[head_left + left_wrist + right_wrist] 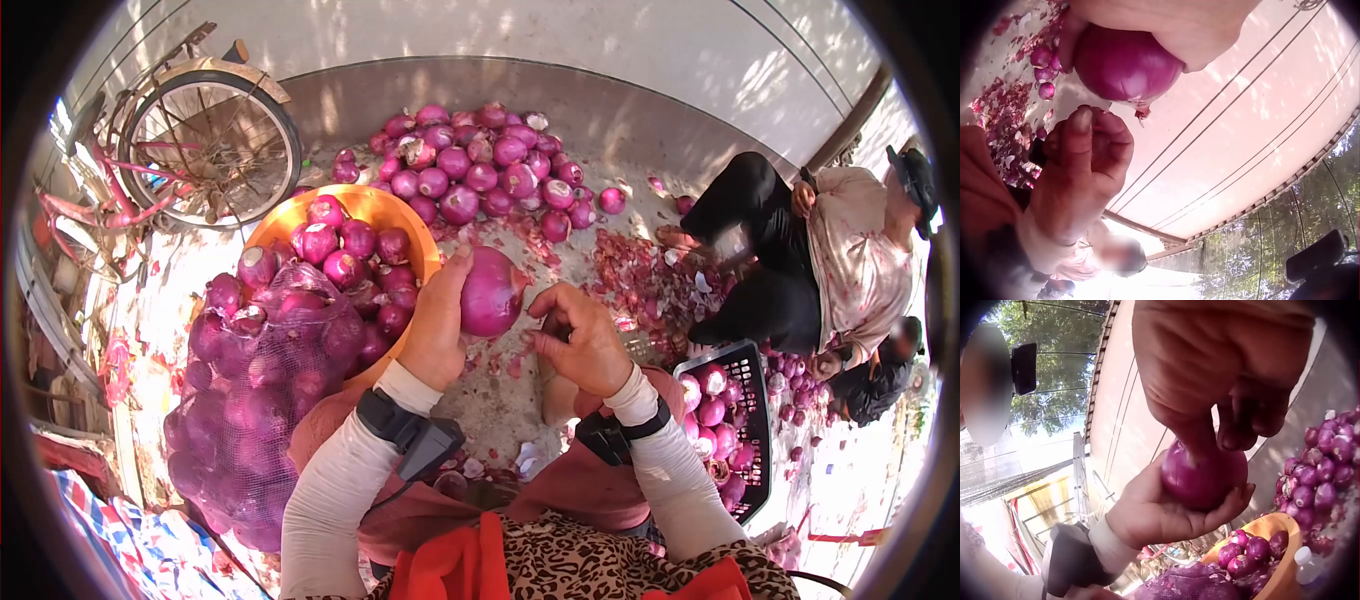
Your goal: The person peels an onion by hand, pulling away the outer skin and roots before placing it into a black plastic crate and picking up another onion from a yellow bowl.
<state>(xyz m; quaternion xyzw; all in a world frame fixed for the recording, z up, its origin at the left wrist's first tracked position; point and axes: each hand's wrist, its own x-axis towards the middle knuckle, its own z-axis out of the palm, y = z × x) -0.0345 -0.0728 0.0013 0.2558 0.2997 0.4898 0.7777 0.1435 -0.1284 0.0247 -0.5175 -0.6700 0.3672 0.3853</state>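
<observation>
My left hand (437,325) holds a large red onion (490,292) up in front of me, its smooth purple skin showing. In the left wrist view the onion (1127,65) has a dry, ragged tip (1142,112) pointing toward my right hand (1079,169). There, the right fingers are curled with the thumb against them, just apart from the onion. From the right wrist, the left palm (1157,512) cups the onion (1204,478) from below, and the right hand (1222,369) overlaps its top.
An orange tub (425,235) of onions stands at left, beside a full purple mesh sack (255,420). Behind lies an onion pile (480,165). Loose skins (640,270) litter the ground. A black crate (757,430) holds onions at right, near a seated person (855,250). A bicycle (205,145) leans at left.
</observation>
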